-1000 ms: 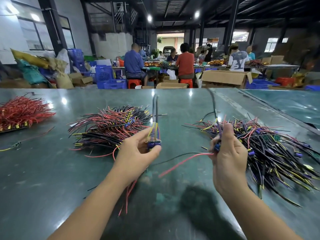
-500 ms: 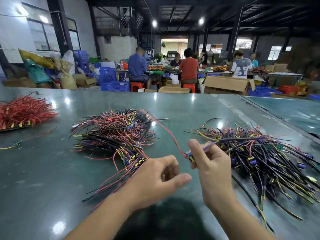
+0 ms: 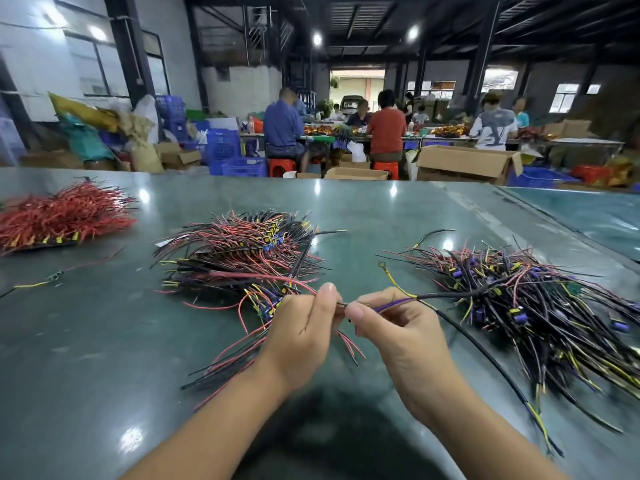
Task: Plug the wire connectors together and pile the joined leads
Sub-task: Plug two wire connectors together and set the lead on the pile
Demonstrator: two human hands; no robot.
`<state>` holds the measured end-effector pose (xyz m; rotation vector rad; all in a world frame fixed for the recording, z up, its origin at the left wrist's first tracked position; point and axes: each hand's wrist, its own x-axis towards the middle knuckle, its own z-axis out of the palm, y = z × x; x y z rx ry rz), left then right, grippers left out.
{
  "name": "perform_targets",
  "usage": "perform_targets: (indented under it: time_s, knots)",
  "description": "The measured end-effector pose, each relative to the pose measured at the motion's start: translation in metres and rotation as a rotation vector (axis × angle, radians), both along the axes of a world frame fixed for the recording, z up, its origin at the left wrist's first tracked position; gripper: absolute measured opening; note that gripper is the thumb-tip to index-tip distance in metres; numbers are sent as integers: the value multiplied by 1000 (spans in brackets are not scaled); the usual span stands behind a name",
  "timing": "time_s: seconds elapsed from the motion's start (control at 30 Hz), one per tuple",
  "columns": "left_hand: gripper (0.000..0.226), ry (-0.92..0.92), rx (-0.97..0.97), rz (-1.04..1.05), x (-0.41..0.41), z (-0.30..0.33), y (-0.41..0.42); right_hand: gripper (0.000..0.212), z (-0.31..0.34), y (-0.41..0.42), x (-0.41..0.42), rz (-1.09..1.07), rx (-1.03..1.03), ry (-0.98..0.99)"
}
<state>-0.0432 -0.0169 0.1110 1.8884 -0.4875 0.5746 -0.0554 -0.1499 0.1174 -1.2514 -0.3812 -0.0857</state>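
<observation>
My left hand point(image 3: 304, 332) and my right hand point(image 3: 398, 336) meet thumb to thumb at the table's middle, both pinched on one lead. A red wire point(image 3: 273, 278) runs left from my left fingers. A purple, yellow and black lead point(image 3: 446, 295) runs right from my right fingers toward the loose pile of black and purple leads point(image 3: 526, 306). The connectors are hidden between my fingertips. A pile of red and black leads point(image 3: 249, 251) lies just beyond my left hand.
A bundle of red wires point(image 3: 62, 216) lies at the far left of the green table point(image 3: 104, 341). One stray yellow lead point(image 3: 45, 280) lies near the left edge. Cardboard boxes, blue crates and several seated people are beyond the table's far edge.
My hands came down and together. The left hand, which held nothing half a second ago, now pinches the lead beside my right thumb. The right hand's wire now trails toward the right pile.
</observation>
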Motion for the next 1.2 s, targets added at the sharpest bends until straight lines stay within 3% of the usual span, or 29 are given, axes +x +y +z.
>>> perform_targets:
  time_s: [0.17, 0.23, 0.4, 0.63, 0.7, 0.8, 0.9, 1.0, 1.1, 1.2]
  knots:
    - [46, 20, -370, 195, 5, 9, 9, 7, 0, 3, 0, -45, 71, 57]
    - [45, -18, -487, 236, 9, 12, 15, 18, 1, 2, 0, -83, 89, 64]
    - [38, 1, -674, 253, 17, 8, 16, 20, 2, 2, 0, -141, 167, 70]
    - [49, 96, -913, 270, 25, 9, 24, 18, 3, 0, 1, -128, 197, 44]
    - [56, 123, -941, 185, 22, 9, 23, 19, 3, 0, 2, -150, 196, 47]
    - [46, 185, -924, -142, 16, 9, 16, 23, 2, -3, 3, -193, 162, 30]
    - [48, 332, -662, -395, 10, 2, 2, 23, 0, -2, 4, -195, 86, 13]
    - [28, 397, -489, -412, 7, -5, -7, 22, 0, -1, 4, -177, 13, -15]
    - [26, 337, -572, -311, 10, -4, -5, 32, 3, -3, 5, -196, -52, 15]
    - [24, 282, -661, -216, 13, 3, 2, 36, 3, -4, 11, -142, 209, 227]
